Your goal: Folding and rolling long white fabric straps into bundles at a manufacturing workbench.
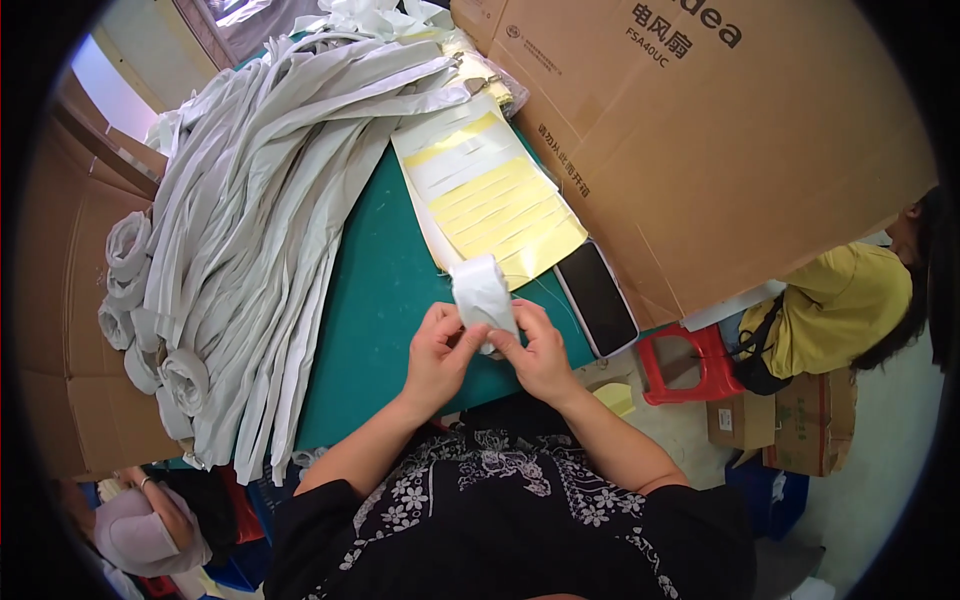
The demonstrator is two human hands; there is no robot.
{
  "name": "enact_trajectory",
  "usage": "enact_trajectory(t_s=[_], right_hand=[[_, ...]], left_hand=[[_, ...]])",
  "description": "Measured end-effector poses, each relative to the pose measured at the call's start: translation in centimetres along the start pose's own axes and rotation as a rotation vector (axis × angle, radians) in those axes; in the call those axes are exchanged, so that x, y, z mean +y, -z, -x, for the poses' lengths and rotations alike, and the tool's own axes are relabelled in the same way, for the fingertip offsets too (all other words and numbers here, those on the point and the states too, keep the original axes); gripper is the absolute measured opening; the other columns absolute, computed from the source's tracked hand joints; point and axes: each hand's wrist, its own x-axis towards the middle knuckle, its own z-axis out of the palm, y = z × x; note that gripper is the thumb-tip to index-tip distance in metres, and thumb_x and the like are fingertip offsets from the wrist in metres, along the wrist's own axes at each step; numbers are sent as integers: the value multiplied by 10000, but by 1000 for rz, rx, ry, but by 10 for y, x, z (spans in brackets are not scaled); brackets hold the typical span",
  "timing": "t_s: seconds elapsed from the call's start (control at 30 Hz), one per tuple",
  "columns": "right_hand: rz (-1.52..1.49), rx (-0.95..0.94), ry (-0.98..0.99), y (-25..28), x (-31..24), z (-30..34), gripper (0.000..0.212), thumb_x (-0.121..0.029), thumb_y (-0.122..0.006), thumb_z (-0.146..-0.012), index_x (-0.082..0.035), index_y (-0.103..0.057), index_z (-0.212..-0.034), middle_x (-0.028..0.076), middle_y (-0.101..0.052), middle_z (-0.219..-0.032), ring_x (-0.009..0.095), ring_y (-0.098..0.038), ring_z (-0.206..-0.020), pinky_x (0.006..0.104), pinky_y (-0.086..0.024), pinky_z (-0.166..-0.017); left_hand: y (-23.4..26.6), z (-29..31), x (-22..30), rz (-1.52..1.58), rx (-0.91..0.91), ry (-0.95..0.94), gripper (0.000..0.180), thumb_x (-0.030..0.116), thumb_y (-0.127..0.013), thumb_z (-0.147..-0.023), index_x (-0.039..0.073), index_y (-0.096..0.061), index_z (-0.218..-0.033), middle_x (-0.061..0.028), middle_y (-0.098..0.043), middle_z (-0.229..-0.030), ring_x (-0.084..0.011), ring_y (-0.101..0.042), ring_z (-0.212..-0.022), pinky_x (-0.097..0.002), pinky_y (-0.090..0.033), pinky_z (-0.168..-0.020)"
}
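Head view: my left grip point(437, 352) and right grip point(541, 356) both pinch a white band point(482, 288) above the counter point(378, 280), near the yellow sheet point(500, 205). Rolls point(185, 380) at far left look done; heaped strips point(285, 190) lie uncoiled, probably pending. Mine's progress: can't tell.

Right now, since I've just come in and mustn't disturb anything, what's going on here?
The person's left grip and right grip together hold a small white rolled or folded strip near the front of the green tabletop. To the left spreads a heap of long pale grey fabric strips, with coiled pale strips along its left side. Just beyond lie yellow-and-white sheets; a black-screened rectangular phone rests beside a large brown cardboard box.
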Motion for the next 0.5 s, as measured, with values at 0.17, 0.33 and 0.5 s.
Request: enact_trajectory(t_s=[0.17, 0.33, 0.5], right_hand=[[-406, 336, -148, 42, 1, -51, 306, -207, -521, -920, 3, -492, -1140, 34, -581, -990, 97, -539, -852, 224, -446, -722], [442, 372, 189, 31, 14, -126, 254, -202, -613, -819, 31, -532, -878, 126, -534, -804, 272, -532, -789, 364, -433, -734], [874, 102, 362, -1, 63, -131, 294, -213, -639, -752, -16, -492, -915, 166, -545, -965, 339, -476, -1046, 441, -357, -910]], left_hand=[[30, -110, -23, -188, 184, -232, 176, 106, -531, -889, -36, -629, -854, -83, -636, -755, -126, -583, -656, -239, -453, -606], [22, -247, -60, -617, 53, -255, 232, 192, -546, -851, 17, -650, -962, -166, -656, -884, -283, -636, -776, -337, -488, -701], [-10, -290, -70, -927, -118, -114, 268, 261, -625, -752, 44, -651, -908, -164, -641, -944, -316, -607, -888, -387, -477, -801]])
